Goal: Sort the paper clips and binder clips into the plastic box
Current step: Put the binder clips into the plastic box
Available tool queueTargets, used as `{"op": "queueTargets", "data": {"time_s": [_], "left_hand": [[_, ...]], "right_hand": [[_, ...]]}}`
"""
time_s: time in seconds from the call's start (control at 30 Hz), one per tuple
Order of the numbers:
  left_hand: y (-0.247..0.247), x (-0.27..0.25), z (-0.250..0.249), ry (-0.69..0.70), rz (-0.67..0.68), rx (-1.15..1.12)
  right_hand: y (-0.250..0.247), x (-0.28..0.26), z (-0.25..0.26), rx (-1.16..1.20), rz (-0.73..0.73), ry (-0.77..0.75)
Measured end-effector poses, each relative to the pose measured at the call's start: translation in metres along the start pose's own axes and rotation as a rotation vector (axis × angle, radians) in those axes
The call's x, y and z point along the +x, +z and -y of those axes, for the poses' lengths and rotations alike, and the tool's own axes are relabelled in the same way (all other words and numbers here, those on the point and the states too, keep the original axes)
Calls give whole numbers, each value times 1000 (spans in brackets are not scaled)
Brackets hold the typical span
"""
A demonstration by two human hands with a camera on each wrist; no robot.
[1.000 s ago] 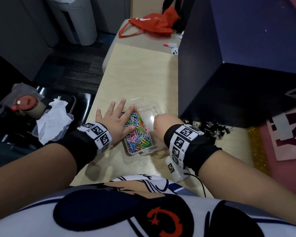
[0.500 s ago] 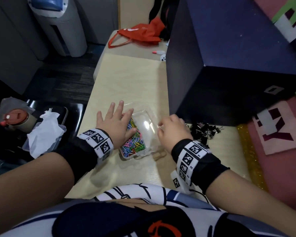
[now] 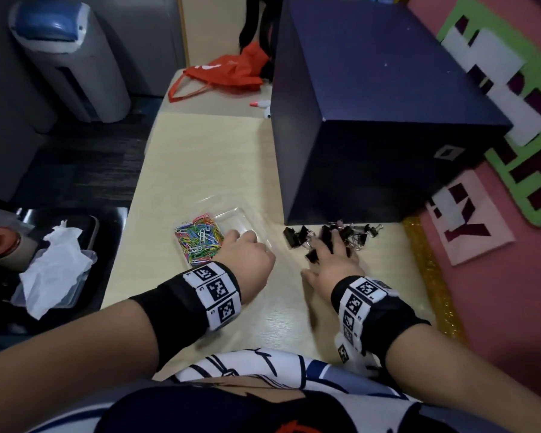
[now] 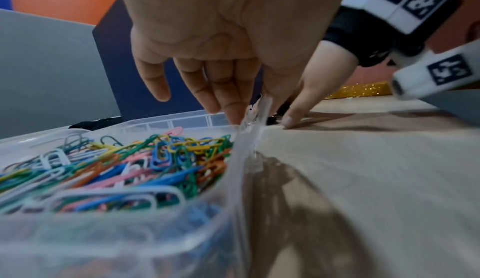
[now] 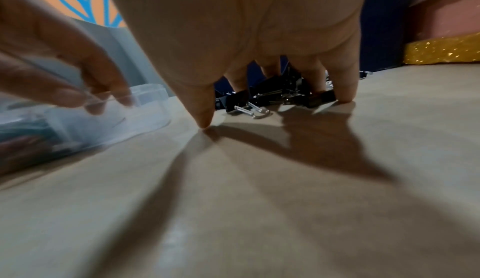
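two hands work low over the pale wooden surface [image 3: 200, 157]. the left hand [image 3: 247, 254] is at the clear plastic box [image 3: 247, 220], which lies on the surface just in front of the person. from the left wrist view its fingers [image 4: 226, 97] point down and curl over the right rim of the box, and the thumb seems to pinch the thin clear wall from the outside, so this grip is closed on the box edge. many coloured paper clips [image 3: 199, 237] fill the left compartment of the box; the right compartment under the hand looks clear, but the hand covers a part of it.

the right hand [image 3: 331, 260] is to the right of the box, on the surface. its grip is spread: the fingers [image 5: 345, 85] are apart and reach down, the thumb tip and the little finger tip touch the wood, and the middle fingers come down onto the heap of black binder clips [image 3: 328, 235]. i cannot tell if any clip is really lifted; none looks enclosed.

the binder clips lie in a loose row outside the box, just beside the front face of a big dark blue box [image 3: 372, 120], which stands on the surface behind them. a gold glitter strip [image 3: 425, 260] runs along the right edge of the surface. far behind lies a red bag [image 3: 228, 73]. at the left, lower than the surface, a white tissue [image 3: 53, 264] sits in a clear tray.
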State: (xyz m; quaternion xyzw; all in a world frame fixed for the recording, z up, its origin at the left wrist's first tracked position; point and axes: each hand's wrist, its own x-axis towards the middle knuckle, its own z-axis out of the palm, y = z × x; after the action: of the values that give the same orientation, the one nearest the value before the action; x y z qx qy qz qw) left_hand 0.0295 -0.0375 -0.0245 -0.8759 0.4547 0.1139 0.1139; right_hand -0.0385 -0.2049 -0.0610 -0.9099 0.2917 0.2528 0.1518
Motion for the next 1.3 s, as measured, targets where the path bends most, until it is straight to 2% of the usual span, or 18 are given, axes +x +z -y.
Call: {"op": "queueTargets", "data": {"time_s": [0.2, 0.4, 0.5, 0.57, 0.7, 0.83, 1.0, 1.13, 1.3], "left_hand": [[-1, 6, 0, 12, -3, 10], [-9, -1, 5, 38, 30, -3], [-7, -6, 14, 35, 38, 36], [-6, -9, 21, 4, 60, 70], [-9, -15, 37, -155, 110, 102], [-7, -16, 45, -333, 157, 28], [-3, 5, 24, -390, 148, -221], [-1, 13, 17, -393, 153, -212], [-7, 10, 26, -474, 142, -206]], "right_hand": [[2, -11, -5, -17, -39, -155], [-23, -5, -19, -5, -255, -10], [-36, 11, -33, 30, -198, 63], [-38, 19, -39, 44, -123, 55], [-26, 16, -37, 40, -66, -100], [-17, 9, -27, -15, -46, -262], [-18, 11, -24, -49, -23, -278], [-21, 13, -21, 2, -23, -302], [-24, 15, -16, 5, -19, -458]]}}
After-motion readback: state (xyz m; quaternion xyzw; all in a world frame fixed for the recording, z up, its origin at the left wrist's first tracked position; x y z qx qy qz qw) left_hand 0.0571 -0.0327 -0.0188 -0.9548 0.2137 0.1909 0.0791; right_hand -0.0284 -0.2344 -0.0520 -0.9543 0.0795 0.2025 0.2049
